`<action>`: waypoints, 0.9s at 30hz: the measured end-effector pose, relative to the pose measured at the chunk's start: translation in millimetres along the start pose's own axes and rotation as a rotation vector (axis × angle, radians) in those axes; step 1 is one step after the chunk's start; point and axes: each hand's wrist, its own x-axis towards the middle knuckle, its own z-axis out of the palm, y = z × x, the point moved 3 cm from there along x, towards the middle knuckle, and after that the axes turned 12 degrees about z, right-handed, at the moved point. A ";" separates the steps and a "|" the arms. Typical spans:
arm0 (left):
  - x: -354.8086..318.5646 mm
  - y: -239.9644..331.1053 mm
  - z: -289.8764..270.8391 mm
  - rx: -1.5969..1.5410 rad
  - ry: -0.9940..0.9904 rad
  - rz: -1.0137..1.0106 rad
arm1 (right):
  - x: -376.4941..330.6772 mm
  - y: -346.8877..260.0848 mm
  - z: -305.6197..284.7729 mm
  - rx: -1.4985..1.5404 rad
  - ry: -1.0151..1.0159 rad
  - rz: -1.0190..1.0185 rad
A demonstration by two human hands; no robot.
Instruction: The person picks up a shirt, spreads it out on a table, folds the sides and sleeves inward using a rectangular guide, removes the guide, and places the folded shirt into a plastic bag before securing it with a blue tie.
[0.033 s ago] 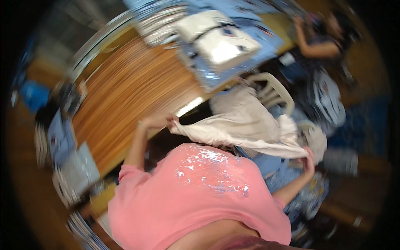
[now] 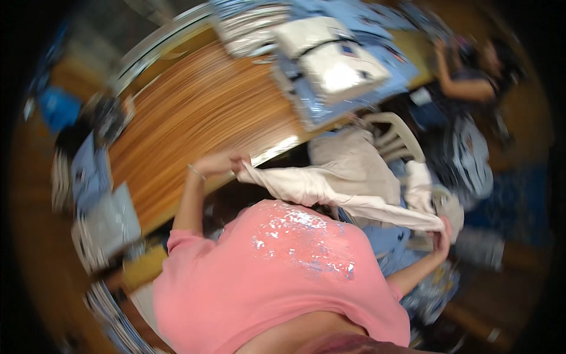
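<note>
I see the person's left hand (image 2: 221, 163) pinching one end of a long cream-white cloth (image 2: 295, 184), the right hand (image 2: 443, 232) clutching the other, the fabric stretched between them. Beyond the left hand spreads a brown wood-grain tabletop (image 2: 200, 112); beyond the right, a pale slatted plastic chair (image 2: 398, 133).

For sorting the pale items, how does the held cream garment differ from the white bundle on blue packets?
The cream garment is held between the left hand and right hand; the white bundle lies on blue packets. The garment is creased and matt; the bundle is glossy, crossed by a dark band. Both are pale.
</note>
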 end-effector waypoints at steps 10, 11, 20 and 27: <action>-305.8 80.1 -158.0 0.201 1.459 0.235 | 91.9 -192.7 437.4 -0.033 -0.468 -0.460; -325.0 53.2 -198.9 0.262 1.523 0.207 | 138.6 -190.8 484.9 -0.123 -0.553 -0.519; -249.4 -165.8 -113.6 0.917 1.260 -0.385 | 90.2 44.0 726.1 -1.070 -0.374 -1.044; -218.6 -143.0 7.2 0.913 1.196 -0.541 | 148.1 76.6 660.9 -1.521 -0.474 -0.928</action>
